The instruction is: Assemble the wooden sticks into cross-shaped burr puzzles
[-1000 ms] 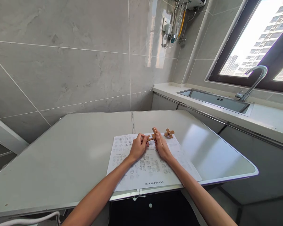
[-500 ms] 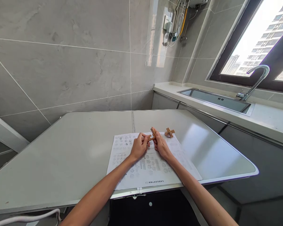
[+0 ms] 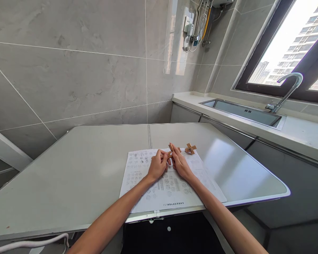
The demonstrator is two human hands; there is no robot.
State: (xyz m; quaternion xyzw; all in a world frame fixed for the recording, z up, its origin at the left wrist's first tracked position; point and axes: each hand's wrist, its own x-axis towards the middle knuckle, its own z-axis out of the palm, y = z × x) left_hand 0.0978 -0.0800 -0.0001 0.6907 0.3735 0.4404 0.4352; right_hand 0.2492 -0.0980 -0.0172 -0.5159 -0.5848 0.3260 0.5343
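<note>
My left hand (image 3: 157,166) is closed, its fingertips pinching a small notched wooden puzzle piece (image 3: 169,155). Touching or almost touching it, my right hand (image 3: 181,165) grips another wooden puzzle stick (image 3: 171,146) that points up and away. Fingers hide much of both pieces, so I cannot tell whether they interlock. Just beyond my right hand stands a cross-shaped wooden puzzle part (image 3: 190,149) at the sheet's far edge. Both hands are above a white printed sheet (image 3: 143,180) with rows of small diagrams.
The sheet lies on a pale folding table (image 3: 69,176) with a seam across it. Behind is a grey tiled wall (image 3: 95,77). To the right run a counter with a sink (image 3: 241,112) and a tap (image 3: 291,88). A white cable (image 3: 37,243) hangs at lower left.
My hands have drawn slightly closer together, and the right fingers have straightened along the stick. The notched piece is more covered now. The cross-shaped part has not moved.
</note>
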